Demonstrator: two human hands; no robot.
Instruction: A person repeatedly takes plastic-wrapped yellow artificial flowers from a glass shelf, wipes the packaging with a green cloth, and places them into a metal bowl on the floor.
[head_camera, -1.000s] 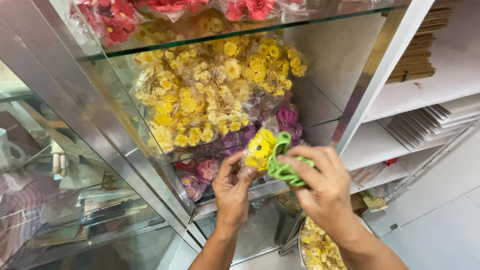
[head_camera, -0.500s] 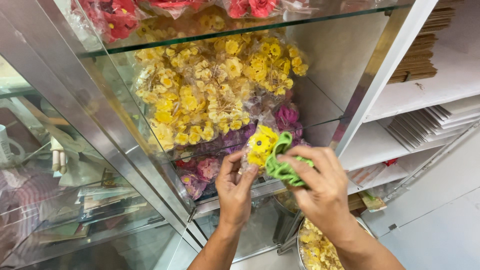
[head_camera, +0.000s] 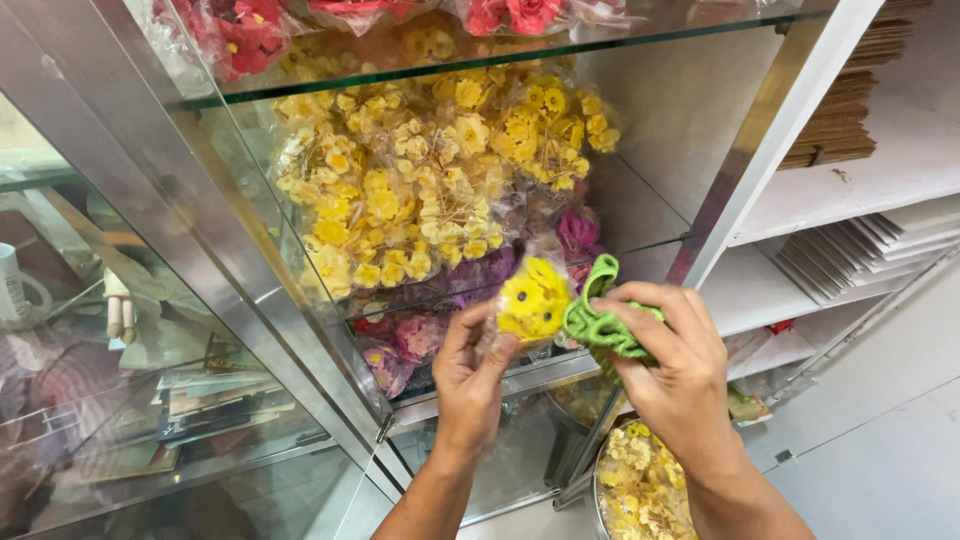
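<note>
My left hand (head_camera: 468, 375) grips a small clear plastic packet of yellow artificial flowers (head_camera: 532, 298), held up in front of a glass cabinet. My right hand (head_camera: 672, 362) is closed around a green cloth (head_camera: 598, 318), pressed against the right side of the packet. Both hands are just in front of the lower glass shelf (head_camera: 500, 385), where bags of pink and purple flowers (head_camera: 400, 345) lie.
Large bags of yellow flowers (head_camera: 430, 190) fill the middle shelf; red flowers (head_camera: 250, 30) lie on the top glass shelf. A metal bowl of pale yellow flowers (head_camera: 645, 490) stands below my right arm. White shelves (head_camera: 900, 170) with stacked paper and brown card are at the right.
Both hands have stayed in nearly the same place; the green cloth has shifted slightly against the flower packet.
</note>
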